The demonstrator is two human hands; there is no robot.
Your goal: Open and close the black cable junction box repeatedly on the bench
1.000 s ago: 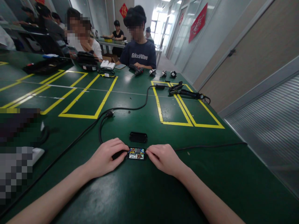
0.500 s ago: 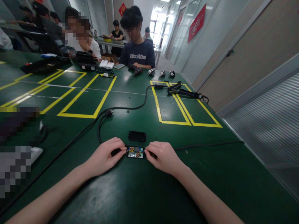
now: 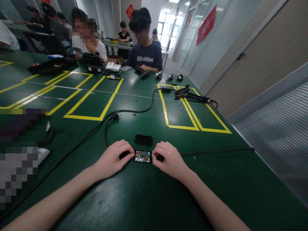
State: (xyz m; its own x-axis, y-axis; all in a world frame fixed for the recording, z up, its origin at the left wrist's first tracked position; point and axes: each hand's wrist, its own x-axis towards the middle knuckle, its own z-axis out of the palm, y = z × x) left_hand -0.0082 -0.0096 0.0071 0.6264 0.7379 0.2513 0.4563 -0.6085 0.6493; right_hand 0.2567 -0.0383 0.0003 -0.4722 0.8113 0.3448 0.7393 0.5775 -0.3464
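Observation:
A small open black case holds a circuit board [image 3: 142,156] with copper-ringed coils and blue and yellow wires, between my two hands. My left hand [image 3: 114,158] is closed in a pinch at the case's left end, on the black power cord [image 3: 105,134] that loops up to a plug [image 3: 115,116]. At the right end, my right hand [image 3: 168,158] pinches the black cable [image 3: 216,150] that runs off rightward. Fingers hide where each cord enters the case. Just beyond lies the black case cover [image 3: 143,140], its hollow side up.
Yellow tape rectangles mark the green table [image 3: 134,199]. A black handheld tool [image 3: 196,97] lies at the far right, its cord crossing left. A drill [image 3: 144,74] lies near a seated person [image 3: 145,53] opposite. Blurred-out items sit at left.
The whole view has shifted slightly to the right. Both hands stay pinched at the case's ends, with the right fingers a little differently set; the cover and cords lie as before.

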